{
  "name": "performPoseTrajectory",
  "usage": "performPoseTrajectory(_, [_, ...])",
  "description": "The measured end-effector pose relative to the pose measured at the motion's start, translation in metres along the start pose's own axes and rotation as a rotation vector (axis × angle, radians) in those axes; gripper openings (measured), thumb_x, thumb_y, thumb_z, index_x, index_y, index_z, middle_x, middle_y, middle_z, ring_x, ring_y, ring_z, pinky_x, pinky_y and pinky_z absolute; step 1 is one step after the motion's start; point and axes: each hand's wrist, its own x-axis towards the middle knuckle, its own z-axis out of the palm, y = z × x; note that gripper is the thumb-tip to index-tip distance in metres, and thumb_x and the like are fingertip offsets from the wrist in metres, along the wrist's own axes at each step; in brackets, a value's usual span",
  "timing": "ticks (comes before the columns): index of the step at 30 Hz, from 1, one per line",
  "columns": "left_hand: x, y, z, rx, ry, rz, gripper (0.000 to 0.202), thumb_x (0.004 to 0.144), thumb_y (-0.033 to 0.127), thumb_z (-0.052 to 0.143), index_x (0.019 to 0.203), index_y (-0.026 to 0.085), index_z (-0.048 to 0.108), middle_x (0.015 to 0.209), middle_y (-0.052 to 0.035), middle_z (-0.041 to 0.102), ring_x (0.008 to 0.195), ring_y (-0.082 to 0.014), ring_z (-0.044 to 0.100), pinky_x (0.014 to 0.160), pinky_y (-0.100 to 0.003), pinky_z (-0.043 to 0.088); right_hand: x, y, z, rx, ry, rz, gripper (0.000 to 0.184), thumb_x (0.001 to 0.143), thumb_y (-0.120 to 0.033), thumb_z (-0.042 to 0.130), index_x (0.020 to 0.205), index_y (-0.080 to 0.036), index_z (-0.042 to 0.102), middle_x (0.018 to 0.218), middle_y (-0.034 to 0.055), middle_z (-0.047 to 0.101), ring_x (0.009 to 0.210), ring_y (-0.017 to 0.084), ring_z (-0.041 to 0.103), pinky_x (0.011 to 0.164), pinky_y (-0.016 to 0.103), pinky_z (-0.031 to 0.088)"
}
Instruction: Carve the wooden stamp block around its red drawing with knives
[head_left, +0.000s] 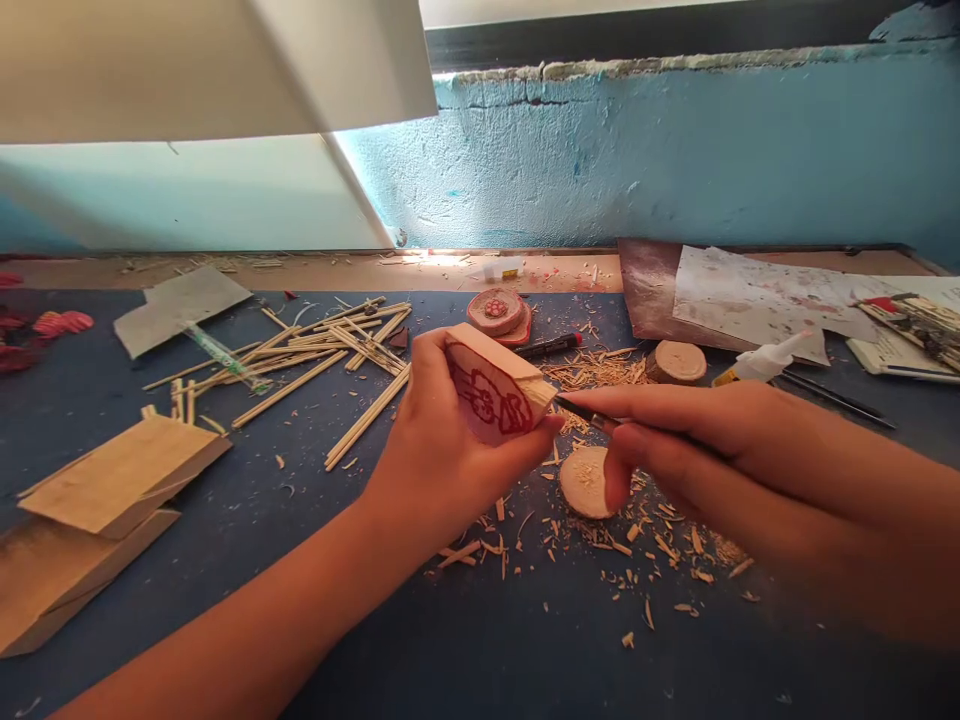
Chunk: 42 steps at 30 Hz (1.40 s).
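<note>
My left hand (442,450) is wrapped round a wooden block (491,395), holding it tilted above the table. Dark red lines are drawn on the block's near face, and its right end looks cut and splintered. My right hand (720,450) grips a slim dark-handled carving knife (585,410), its tip touching the block's right end. The blade itself is too small to make out clearly. Under the right fingers lies a round wood slice (586,482) with shavings (622,540) strewn about it.
Thin wooden sticks (322,350) lie in a loose pile at left, beyond two wood blocks (127,470). A red-edged wood slice (496,312), a marker (551,344), another round slice (676,361) and a white glue bottle (765,360) sit farther back, before the blue wall (675,150).
</note>
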Motion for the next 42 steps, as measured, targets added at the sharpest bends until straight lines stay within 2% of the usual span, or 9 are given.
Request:
performPoseTrajectory(5, [0.000,0.003,-0.002,0.010,0.022,0.006,0.068,0.081,0.042,0.097,0.120,0.031,0.042,0.133,-0.0063,0.074,0.122,-0.0308,0.079,0.110,-0.050,0.070,-0.001,0.002,0.008,0.282,0.051,0.148,0.038,0.120,-0.056,0.059,0.135,-0.035,0.088,0.091,0.0050,0.086,0.065,0.020,0.071,0.053,0.030,0.058])
performPoseTrajectory(11, [0.000,0.007,-0.003,0.001,0.039,0.019,0.068,0.082,0.044,0.097,0.119,0.031,0.041,0.135,-0.0056,0.074,0.123,-0.0310,0.078,0.110,-0.049,0.070,-0.001,0.006,0.015,0.575,-0.021,0.260,0.058,0.116,-0.077,0.061,0.140,-0.031,0.088,0.085,0.0082,0.085,0.059,0.019,0.067,0.038,0.027,0.043])
performPoseTrajectory(13, [0.000,0.007,-0.003,-0.005,0.042,0.008,0.069,0.081,0.044,0.097,0.119,0.031,0.041,0.135,-0.0061,0.074,0.122,-0.0308,0.079,0.110,-0.048,0.070,-0.001,0.008,0.014,0.606,-0.032,0.257,0.056,0.116,-0.076,0.062,0.136,-0.031,0.090,0.088,0.0088,0.086,0.058,0.017,0.065,0.038,0.026,0.042])
performPoseTrajectory(16, [0.000,0.005,-0.002,-0.011,0.042,-0.002,0.069,0.081,0.044,0.097,0.119,0.031,0.040,0.132,-0.0063,0.073,0.119,-0.0301,0.079,0.108,-0.048,0.071,0.000,0.010,0.013,0.658,-0.054,0.276,0.056,0.114,-0.077,0.065,0.130,-0.031,0.093,0.091,0.0094,0.087,0.059,0.017,0.065,0.044,0.027,0.052])
performPoseTrajectory(19, [-0.001,-0.002,0.002,-0.019,0.080,0.050,0.070,0.079,0.044,0.097,0.119,0.031,0.041,0.123,-0.0046,0.072,0.113,-0.0306,0.079,0.103,-0.050,0.073,0.000,0.008,0.013,0.731,-0.054,0.319,0.055,0.110,-0.076,0.074,0.136,-0.032,0.093,0.095,0.0098,0.088,0.061,0.017,0.066,0.050,0.026,0.058])
performPoseTrajectory(23, [-0.001,-0.013,0.008,-0.017,0.154,0.128,0.074,0.075,0.040,0.099,0.125,0.032,0.045,0.112,-0.0016,0.069,0.099,-0.0295,0.079,0.089,-0.050,0.075,0.000,0.005,0.014,0.806,-0.043,0.363,0.058,0.108,-0.073,0.080,0.151,-0.034,0.087,0.095,0.0101,0.088,0.062,0.015,0.063,0.050,0.024,0.053])
performPoseTrajectory(30, [0.000,-0.017,0.010,-0.049,0.193,0.218,0.072,0.076,0.038,0.101,0.122,0.032,0.046,0.108,0.0000,0.067,0.094,-0.0257,0.076,0.090,-0.046,0.074,0.006,0.004,0.015,0.935,-0.111,0.381,0.053,0.111,-0.068,0.079,0.149,-0.032,0.080,0.091,0.0079,0.084,0.060,0.012,0.053,0.048,0.021,0.041])
performPoseTrajectory(35, [-0.001,-0.019,0.009,-0.015,0.261,0.269,0.076,0.076,0.041,0.103,0.124,0.031,0.046,0.111,-0.0008,0.067,0.094,-0.0254,0.074,0.087,-0.044,0.073,0.011,0.005,0.013,0.948,-0.209,0.415,0.044,0.112,-0.069,0.077,0.129,-0.030,0.069,0.099,0.0078,0.086,0.058,0.010,0.043,0.049,0.021,0.033])
performPoseTrajectory(42, [-0.001,-0.020,0.009,-0.019,0.249,0.258,0.075,0.079,0.045,0.102,0.127,0.031,0.046,0.108,0.0004,0.064,0.091,-0.0237,0.071,0.085,-0.043,0.072,0.009,0.014,0.017,1.072,-0.228,0.361,0.037,0.114,-0.066,0.077,0.132,-0.034,0.070,0.096,0.0068,0.087,0.055,0.010,0.038,0.046,0.024,0.029])
